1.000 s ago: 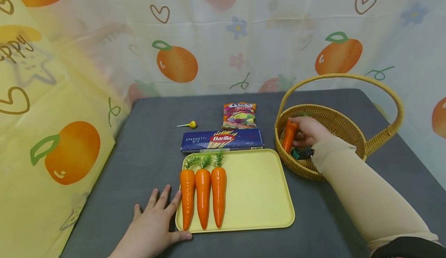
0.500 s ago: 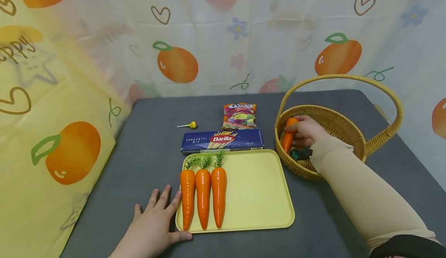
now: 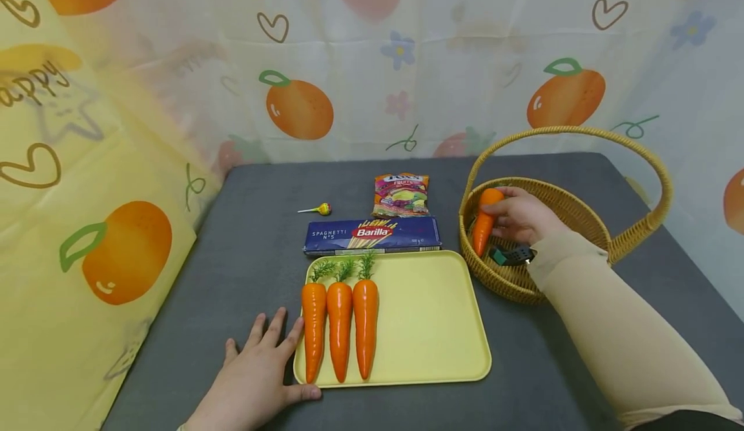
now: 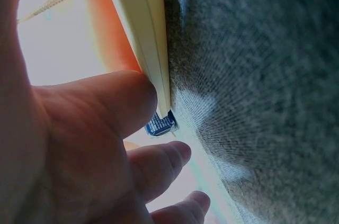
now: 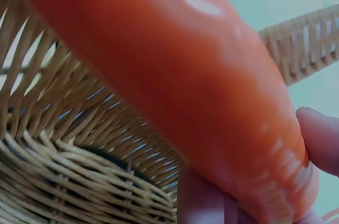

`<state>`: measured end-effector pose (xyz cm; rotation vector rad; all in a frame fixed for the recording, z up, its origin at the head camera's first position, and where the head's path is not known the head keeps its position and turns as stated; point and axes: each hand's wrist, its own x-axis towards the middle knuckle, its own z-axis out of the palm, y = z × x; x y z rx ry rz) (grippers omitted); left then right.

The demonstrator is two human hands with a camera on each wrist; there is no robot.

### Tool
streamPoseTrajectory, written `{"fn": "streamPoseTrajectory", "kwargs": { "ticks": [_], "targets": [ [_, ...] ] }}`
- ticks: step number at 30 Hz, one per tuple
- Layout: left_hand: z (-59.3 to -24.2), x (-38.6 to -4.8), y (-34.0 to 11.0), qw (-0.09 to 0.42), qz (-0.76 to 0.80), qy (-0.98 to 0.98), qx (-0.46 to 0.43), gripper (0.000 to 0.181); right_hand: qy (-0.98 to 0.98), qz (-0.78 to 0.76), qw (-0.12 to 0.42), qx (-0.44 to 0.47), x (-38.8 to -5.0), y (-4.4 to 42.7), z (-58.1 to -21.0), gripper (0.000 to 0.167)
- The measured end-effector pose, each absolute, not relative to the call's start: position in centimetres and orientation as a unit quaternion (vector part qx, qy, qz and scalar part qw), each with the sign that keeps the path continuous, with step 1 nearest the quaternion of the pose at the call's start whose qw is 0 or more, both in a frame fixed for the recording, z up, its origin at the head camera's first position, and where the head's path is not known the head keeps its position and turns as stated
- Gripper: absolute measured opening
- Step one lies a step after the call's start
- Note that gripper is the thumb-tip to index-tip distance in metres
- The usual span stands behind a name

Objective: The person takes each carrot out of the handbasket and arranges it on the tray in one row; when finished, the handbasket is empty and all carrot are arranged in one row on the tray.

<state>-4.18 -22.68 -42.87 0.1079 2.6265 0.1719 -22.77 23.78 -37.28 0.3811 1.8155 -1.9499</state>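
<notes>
Inside the left part of the wicker basket [image 3: 506,282], my right hand [image 3: 520,216] grips an orange carrot [image 3: 483,232] near its thick top end. The right wrist view shows thumb and fingers pinching that carrot [image 5: 175,75] above the woven base. No green leaves can be made out on it. Spread fingers of my left hand [image 3: 252,366] rest at the left edge of the yellow tray [image 3: 430,327], thumb at its front corner. On the tray's left side three carrots [image 3: 340,331] with green tops lie side by side, tips toward me.
Behind the tray lies a blue spaghetti box [image 3: 372,234]. Farther back are a fruit candy bag [image 3: 401,195] and a lollipop [image 3: 316,209]. The basket's tall handle [image 3: 560,130] arches over my right hand. A printed curtain [image 3: 349,63] borders the grey table [image 3: 244,237].
My right hand and the gripped carrot have risen slightly within the basket, the carrot's top end shifting a little up and to the right. My left hand and the tray stay put.
</notes>
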Motion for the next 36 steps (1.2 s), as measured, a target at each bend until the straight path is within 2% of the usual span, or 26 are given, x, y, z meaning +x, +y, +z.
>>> {"fn": "streamPoseTrajectory", "kwargs": {
  "ticks": [5,13,23,36],
  "targets": [
    [-42.9,-4.1,-22.8,0.25,0.066,0.965,0.037,0.131,0.613,-0.745,0.22,0.143,-22.1,23.9,-36.5,0.072],
    [-42.7,-4.3,-22.5,0.247,0.053,0.967,0.042,0.13,0.581,-0.78,0.207,0.105,-20.3,24.5,-35.3,0.043],
    [-42.7,-4.1,-22.6,0.243,0.056,0.967,0.047,0.13,0.545,-0.815,0.194,0.023,-16.3,24.3,-35.2,0.045],
    [-42.6,-3.9,-22.6,0.234,0.052,0.97,0.046,0.131,0.584,-0.787,0.199,-0.022,-12.9,20.1,-35.8,0.05]
  ]
}}
